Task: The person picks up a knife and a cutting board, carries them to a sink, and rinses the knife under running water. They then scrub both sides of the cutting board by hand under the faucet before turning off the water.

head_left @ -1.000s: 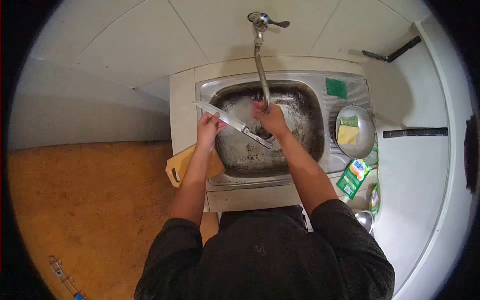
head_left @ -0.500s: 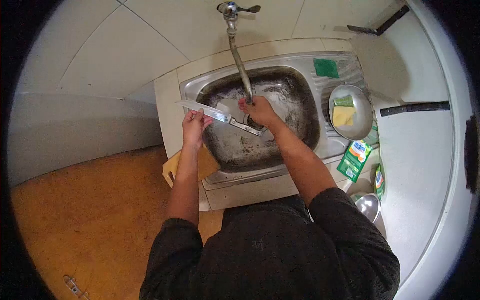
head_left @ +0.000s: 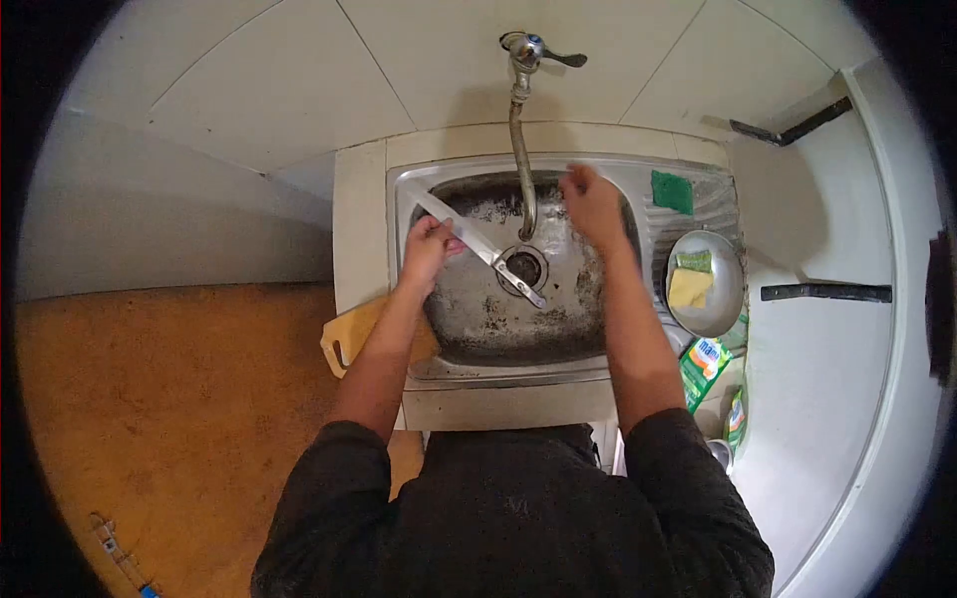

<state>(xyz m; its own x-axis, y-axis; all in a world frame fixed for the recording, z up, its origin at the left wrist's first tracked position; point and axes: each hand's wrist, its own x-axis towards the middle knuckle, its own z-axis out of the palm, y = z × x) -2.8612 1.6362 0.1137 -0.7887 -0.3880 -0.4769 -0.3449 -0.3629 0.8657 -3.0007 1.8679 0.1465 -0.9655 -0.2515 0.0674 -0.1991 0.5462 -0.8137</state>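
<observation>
My left hand (head_left: pixel 430 251) is closed on the blade of a kitchen knife (head_left: pixel 478 247), over the left part of the sink. The knife slants down to the right, its silver handle above the drain (head_left: pixel 522 269). My right hand (head_left: pixel 595 207) is raised over the right rear of the sink, right of the spout, slightly blurred. Its fingers look loosely bent and apart, with nothing visible in them. The metal faucet (head_left: pixel 528 130) hangs its spout over the worn steel sink (head_left: pixel 498 344). No water stream can be made out.
A wooden cutting board (head_left: pixel 354 334) lies at the sink's left front, partly under my left forearm. On the right drainboard are a green scouring pad (head_left: pixel 672 192) and a metal bowl (head_left: pixel 736 299) holding a yellow sponge (head_left: pixel 689 289). A green detergent pouch (head_left: pixel 704 365) is nearer me.
My right hand has moved from beneath the spout, up and to the right. My left hand still holds the knife, now slanting more steeply. The whole view has shifted a little.
</observation>
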